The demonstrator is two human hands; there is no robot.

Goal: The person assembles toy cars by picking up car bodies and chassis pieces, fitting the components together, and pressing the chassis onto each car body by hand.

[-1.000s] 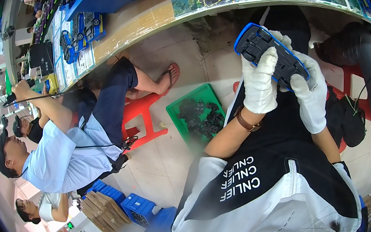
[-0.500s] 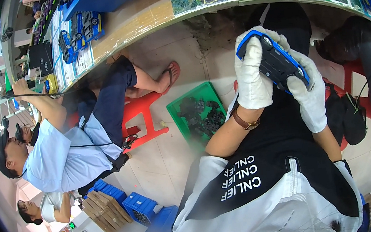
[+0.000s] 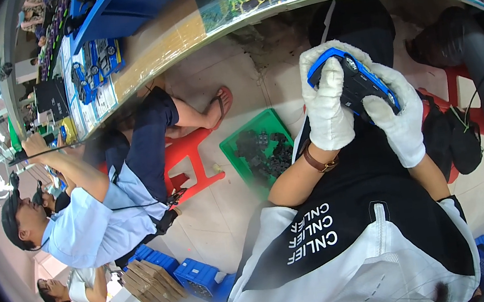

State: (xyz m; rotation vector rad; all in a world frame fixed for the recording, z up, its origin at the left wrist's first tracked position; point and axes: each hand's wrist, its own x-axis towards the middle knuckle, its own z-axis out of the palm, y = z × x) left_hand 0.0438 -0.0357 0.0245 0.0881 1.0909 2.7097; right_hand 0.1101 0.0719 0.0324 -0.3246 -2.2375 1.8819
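The toy car (image 3: 360, 89) is blue (black underneath), the gloves (image 3: 330, 122) white.

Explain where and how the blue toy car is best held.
Probably at both ends of the toy car, left hand from the left, right hand from the right. Its body is long, sloping down rightward, and the black underside faces the person, giving thumbs a surface to press.

The left hand (image 3: 330, 117) partly hides the blue toy car (image 3: 357, 87).
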